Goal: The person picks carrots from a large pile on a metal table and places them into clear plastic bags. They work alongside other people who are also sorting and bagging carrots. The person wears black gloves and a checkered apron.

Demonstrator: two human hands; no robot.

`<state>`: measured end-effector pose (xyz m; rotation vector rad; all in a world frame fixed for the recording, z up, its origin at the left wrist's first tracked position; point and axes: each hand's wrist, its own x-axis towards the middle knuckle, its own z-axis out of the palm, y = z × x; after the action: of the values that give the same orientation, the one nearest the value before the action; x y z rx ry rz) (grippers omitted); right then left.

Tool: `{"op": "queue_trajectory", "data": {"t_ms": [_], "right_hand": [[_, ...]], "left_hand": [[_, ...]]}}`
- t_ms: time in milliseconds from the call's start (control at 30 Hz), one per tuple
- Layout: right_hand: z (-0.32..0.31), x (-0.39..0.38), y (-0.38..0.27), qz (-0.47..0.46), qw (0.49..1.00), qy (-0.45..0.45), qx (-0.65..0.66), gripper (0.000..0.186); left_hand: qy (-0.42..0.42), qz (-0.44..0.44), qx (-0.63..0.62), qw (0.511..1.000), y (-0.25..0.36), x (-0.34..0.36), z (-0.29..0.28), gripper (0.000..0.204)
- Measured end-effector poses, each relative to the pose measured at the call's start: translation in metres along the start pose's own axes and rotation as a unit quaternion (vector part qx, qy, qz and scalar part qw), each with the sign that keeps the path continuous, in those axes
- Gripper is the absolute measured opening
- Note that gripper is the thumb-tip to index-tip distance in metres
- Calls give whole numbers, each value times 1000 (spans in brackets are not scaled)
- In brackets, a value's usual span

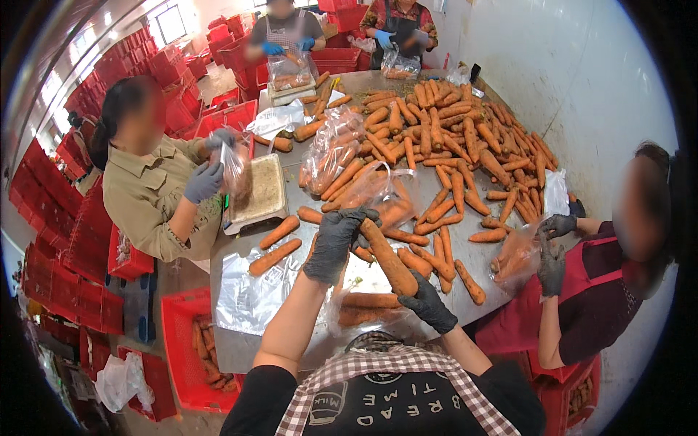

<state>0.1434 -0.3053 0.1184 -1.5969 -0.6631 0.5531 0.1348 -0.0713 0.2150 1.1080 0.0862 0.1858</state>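
A large carrot [387, 258] lies slanted between my hands. My left hand [338, 240], in a black glove, is closed round its upper end. My right hand [429, 305], also gloved, grips the lower end. Directly below, a clear bag with carrots [360, 316] rests on a pale square surface [363, 276], partly hidden by my hands and the carrot. Flat white plastic bags [247, 305] lie to the left. Loose carrots [273, 258] lie about the steel table [305, 349], with filled bags [327, 152] beyond my hands.
A carrot heap [472, 145] covers the back right. A co-worker [153, 182] holds a bag beside a scale [254, 192]; another [596, 276] handles a bag at right. Two more people [287, 36] work opposite. Red crates [182, 341] stand left; a white wall [582, 94] is at right.
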Motion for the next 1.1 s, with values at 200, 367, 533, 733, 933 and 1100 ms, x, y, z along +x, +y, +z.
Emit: {"op": "queue_trajectory", "data": {"t_ms": [200,367,533,733,933,1100], "right_hand": [[-1,-11,10,-2,1000,-6,-22,64],[-8,-20,0,19,998,-53,37,58],[2,-35,1,157,934,-108,302,52],[16,-28,18,220,809,-99,536,44],[11,-9,-15,186,953,15,237,21],[-16,-9,4,-16,963,258,-71,58]], "left_hand": [[20,-34,34,999,-15,-4,-9,23],[55,-2,185,981,-15,9,-38,17],[81,186,661,723,-47,11,-102,33],[-48,-151,85,984,-59,-46,-31,39],[0,-64,-155,986,-83,-58,-10,51],[32,-20,-190,981,-76,-66,-22,54]]}}
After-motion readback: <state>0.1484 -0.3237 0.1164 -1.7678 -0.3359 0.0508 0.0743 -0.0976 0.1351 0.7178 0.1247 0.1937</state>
